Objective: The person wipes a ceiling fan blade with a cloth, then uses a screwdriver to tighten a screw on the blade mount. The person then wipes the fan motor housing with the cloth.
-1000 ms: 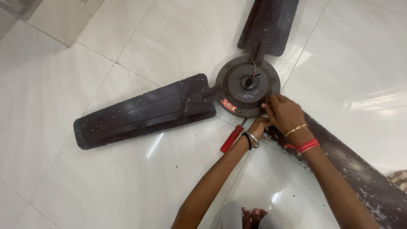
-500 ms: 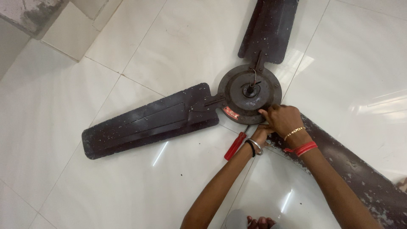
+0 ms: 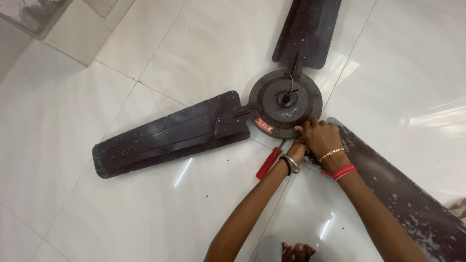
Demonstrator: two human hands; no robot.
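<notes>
Single head-worn camera, looks steeply down at tiled floor (image 3: 97,97) from above. Faces forward past wearer's own forearms, which enter from bottom edge. Ceiling fan (image 3: 285,103) lies upper centre, fairly near; blades run off top and right edges. No second view.

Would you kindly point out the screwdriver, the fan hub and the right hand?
screwdriver (image 3: 268,163), head view, on its red handle.
fan hub (image 3: 284,103), head view, on its round top plate.
right hand (image 3: 320,137), head view, on its back.
</notes>
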